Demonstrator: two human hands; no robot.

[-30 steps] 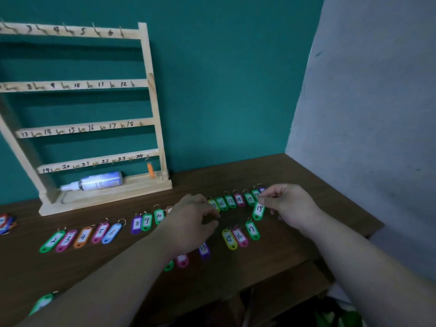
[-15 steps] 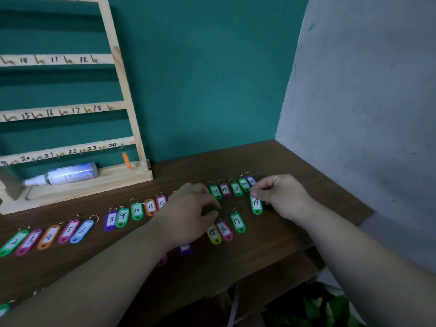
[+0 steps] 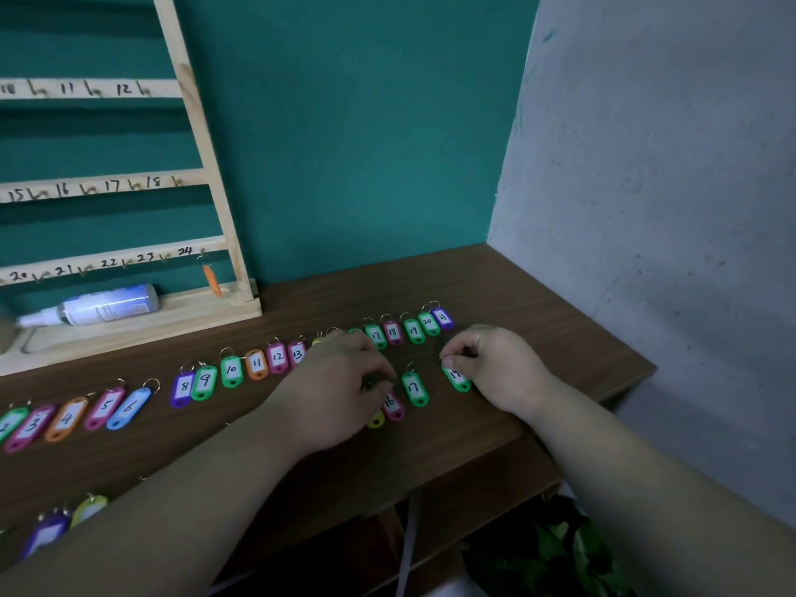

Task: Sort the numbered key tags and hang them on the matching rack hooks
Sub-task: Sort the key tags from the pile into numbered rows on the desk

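At the lower left edge of the frame, a purple tag [image 3: 45, 534] and a yellow-green tag [image 3: 89, 508] are seen lying on the dark wooden bench [image 3: 517, 303], their labels unreadable. Green leaves [image 3: 555, 558] are visible below the bench edge at the lower right.

Near the middle, the left grip [image 3: 340, 381] is held palm down, fingers curled over a pink tag marked 16 [image 3: 393, 405] and a yellow tag [image 3: 375, 420]. Whether anything is pinched cannot be told. Just right of it, a green tag marked 17 [image 3: 414, 387] lies flat, with its ring pointing away. The right grip [image 3: 495, 368] is pinched, thumb against forefinger, on the ring end of a green tag [image 3: 457, 377] whose white label appears to read 19. That tag's body rests on the bench.

Behind both grips, a long row of tags [image 3: 231, 370] is laid from the left edge to right of centre. Each is a coloured plastic oval with a white insert, a handwritten black number and a small metal ring. Numbers 2 to 6 and 8 to 13 can be read at the left and 17 to 21 at the right, while the stretch between is covered by the left grip.

At the upper left, a pale wooden rack [image 3: 202, 122] stands on the bench against the teal wall, its bars inked with numbers beside small hooks. One orange tag [image 3: 211, 280] hangs by 24, and a white bottle [image 3: 103, 304] lies on the rack's base.
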